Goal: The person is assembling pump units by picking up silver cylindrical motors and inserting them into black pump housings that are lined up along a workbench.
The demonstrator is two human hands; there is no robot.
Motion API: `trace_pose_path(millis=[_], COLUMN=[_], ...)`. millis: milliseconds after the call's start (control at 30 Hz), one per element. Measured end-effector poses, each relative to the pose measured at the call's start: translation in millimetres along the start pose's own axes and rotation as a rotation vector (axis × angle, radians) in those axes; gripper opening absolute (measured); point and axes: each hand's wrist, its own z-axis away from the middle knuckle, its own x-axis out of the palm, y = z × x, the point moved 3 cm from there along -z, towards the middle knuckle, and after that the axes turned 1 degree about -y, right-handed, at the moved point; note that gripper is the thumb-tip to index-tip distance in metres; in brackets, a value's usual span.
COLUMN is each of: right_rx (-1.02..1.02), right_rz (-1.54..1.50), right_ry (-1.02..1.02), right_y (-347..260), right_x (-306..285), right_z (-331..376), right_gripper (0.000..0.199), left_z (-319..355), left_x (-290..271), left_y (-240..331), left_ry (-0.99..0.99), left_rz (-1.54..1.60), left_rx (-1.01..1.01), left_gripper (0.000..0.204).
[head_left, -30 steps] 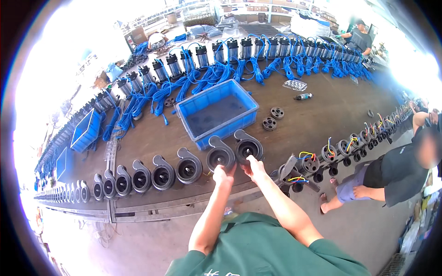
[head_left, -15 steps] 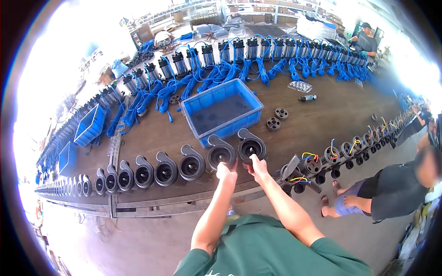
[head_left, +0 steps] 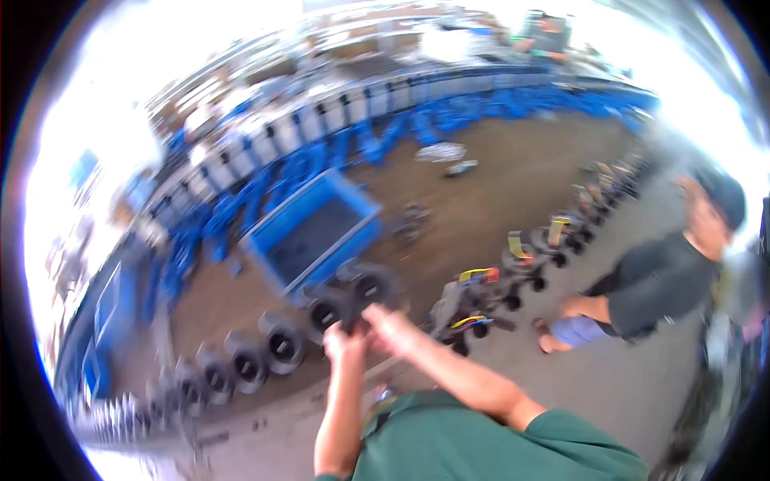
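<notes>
Two round black pump housings stand side by side at the near edge of the workbench, just in front of the blue crate. My left hand [head_left: 345, 342] is closed at the lower rim of the left pump housing [head_left: 327, 311]. Close beside it, my right hand [head_left: 387, 327] is closed at the bottom of the right pump housing [head_left: 372, 287]. Motion blurs the picture, and my fingertips are partly hidden against the dark parts.
An open blue crate [head_left: 309, 232] sits on the brown workbench [head_left: 497, 172]. More housings [head_left: 245, 365] line the near edge leftward; parts with coloured wires [head_left: 473, 301] line it rightward. Motors with blue cables run along the far side. A person in dark clothes [head_left: 662, 280] stands at right.
My view has swung to the right, so the bench and crate sit further left and tilted. Both hands stay at the two housings and appear closer together.
</notes>
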Motion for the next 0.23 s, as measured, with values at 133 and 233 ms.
trace_pose_path(millis=[133,233], right_rx=[-0.685,-1.120], right_rz=[0.413,0.398], right_ry=[-0.115,0.413], right_y=[-83,-114], right_x=[23,-93], right_z=[196,295], right_gripper=[0.021,0.018], left_z=[50,9], left_x=[-71,-126], left_y=[31,-3], left_ry=[-0.437,-0.937], left_rz=[1.747,1.561], left_rx=[-0.816,-0.546], left_gripper=[0.040,0.029])
